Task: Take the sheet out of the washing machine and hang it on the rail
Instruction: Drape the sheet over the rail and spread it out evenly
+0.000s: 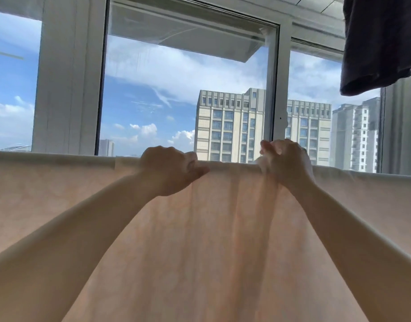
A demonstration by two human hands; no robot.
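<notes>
**While both hands grip, the sheet hangs**

As the left hand [170, 169] and right hand [284, 160] pinch its top fold, the pale sheet [211, 240] drapes downward across the view, before a window [183, 94]; dark cloth [378, 43] hangs upper right.

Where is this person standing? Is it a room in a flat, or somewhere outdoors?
Most likely an enclosed balcony or laundry corner high up in a flat. Large white-framed windows look out on tall apartment blocks, a pale sheet hangs spread in front, gripped by both hands, and a dark garment hangs overhead.
</notes>
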